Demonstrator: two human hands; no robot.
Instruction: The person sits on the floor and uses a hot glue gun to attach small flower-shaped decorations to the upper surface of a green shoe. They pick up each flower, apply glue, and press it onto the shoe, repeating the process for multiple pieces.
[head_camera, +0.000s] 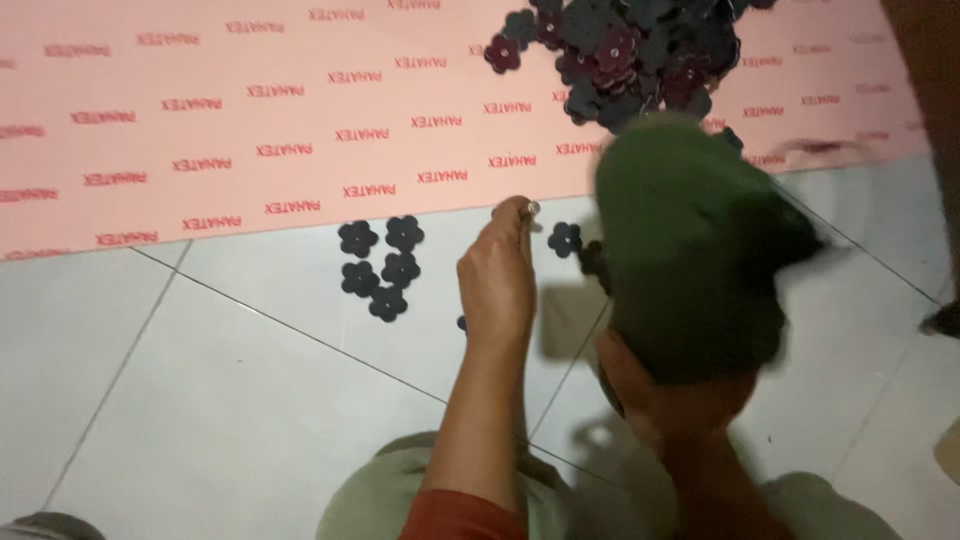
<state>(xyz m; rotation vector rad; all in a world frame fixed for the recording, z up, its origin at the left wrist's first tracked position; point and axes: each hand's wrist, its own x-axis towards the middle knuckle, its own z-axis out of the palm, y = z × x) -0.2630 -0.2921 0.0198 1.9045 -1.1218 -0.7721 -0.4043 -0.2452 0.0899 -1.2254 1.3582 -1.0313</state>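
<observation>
White floor tiles (250, 400) with thin dark grout lines fill the lower part of the view, and a pink printed sheet (250, 110) covers the floor across the top.

At the centre, the left hand (497, 280) is raised over the tiles with its fingers drawn together, pinching a small shiny bead-like piece (532, 207) at the fingertips. Just left of that hand, five dark flower-shaped cutouts (381, 267) lie in a loose cluster on the tile, close to the edge of the pink sheet. One more single flower cutout (564, 238) lies on the tile just right of the fingertips.

The right hand (650, 395) is lifted near the camera and grips a large, blurred dark green object (695, 250); its exact shape cannot be made out, and it hides part of the floor behind it.

Farther off, at the top of the view, a big heap of dark flower cutouts (630, 55), some maroon and some almost black, is piled on the pink sheet. A reddish sleeve (460, 515) and pale green clothing (400, 490) show at the bottom edge.
</observation>
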